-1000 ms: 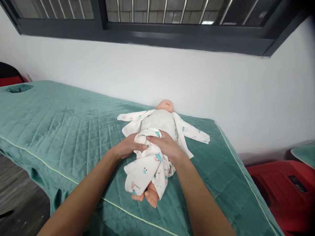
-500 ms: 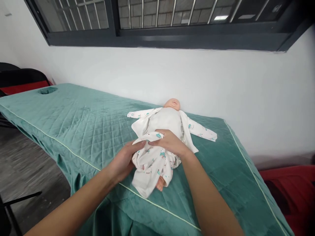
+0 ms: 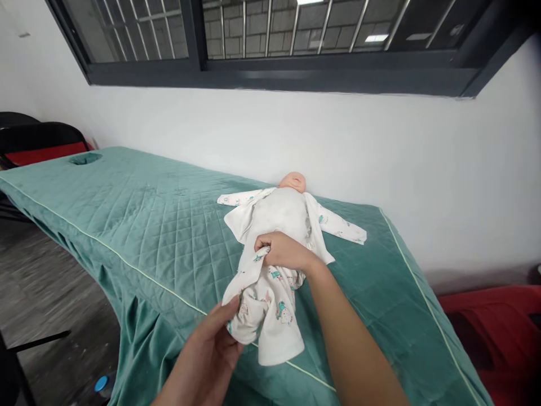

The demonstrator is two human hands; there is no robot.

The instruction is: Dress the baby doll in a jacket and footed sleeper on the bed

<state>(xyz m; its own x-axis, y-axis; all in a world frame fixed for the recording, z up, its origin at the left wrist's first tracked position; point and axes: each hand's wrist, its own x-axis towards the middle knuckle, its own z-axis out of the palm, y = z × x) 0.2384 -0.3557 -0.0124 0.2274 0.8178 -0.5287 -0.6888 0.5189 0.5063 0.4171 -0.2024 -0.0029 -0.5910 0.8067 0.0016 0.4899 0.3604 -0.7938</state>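
A baby doll (image 3: 292, 182) lies on its back near the wall on a teal quilted bed (image 3: 160, 225), wearing an open white printed top with the sleeves spread out. White printed baby trousers (image 3: 270, 304) cover its legs. My right hand (image 3: 283, 251) is closed, pinching the trousers' waist at the doll's belly. My left hand (image 3: 215, 338) grips the lower end of the trousers near the bed's front edge. The doll's feet are hidden under the cloth.
A white wall and a dark-framed barred window (image 3: 270, 45) stand behind the bed. A red object (image 3: 499, 332) sits at the lower right. A dark chair with a red seat (image 3: 38, 141) is at far left. A blue-capped bottle (image 3: 101, 384) lies on the grey floor.
My left hand has slid from the trousers' waist down to the leg ends near the bed edge. The doll's feet, bare a second ago, are now covered by the cloth.
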